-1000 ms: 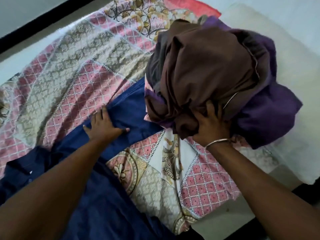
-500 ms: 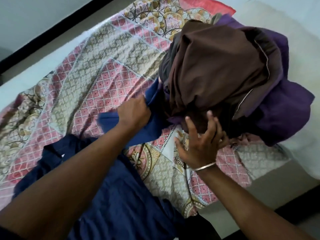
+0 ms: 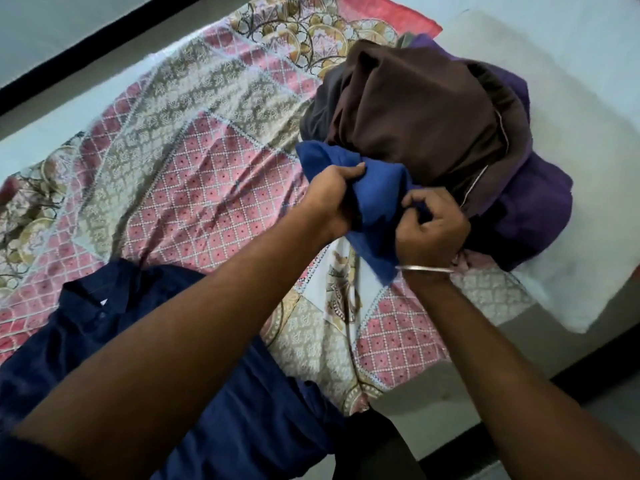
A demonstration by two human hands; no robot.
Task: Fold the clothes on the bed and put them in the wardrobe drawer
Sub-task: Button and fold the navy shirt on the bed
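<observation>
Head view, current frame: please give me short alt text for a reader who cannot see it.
Both hands grip one end of a blue garment, left hand and right hand close together, just in front of a heap of brown and purple clothes. The rest of the garment trails back across a pink patterned bedsheet.

Both hands [image 3: 381,216] curled, gripping.

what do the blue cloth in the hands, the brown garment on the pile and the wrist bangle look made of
Blue cloth: soft matte woven fabric, probably cotton; it bunches in loose folds.
Brown garment: smooth, faintly sheened fabric, perhaps a synthetic blend; broad soft creases, pale piping.
Bangle: thin metal, silvery and shiny; it catches light.
</observation>
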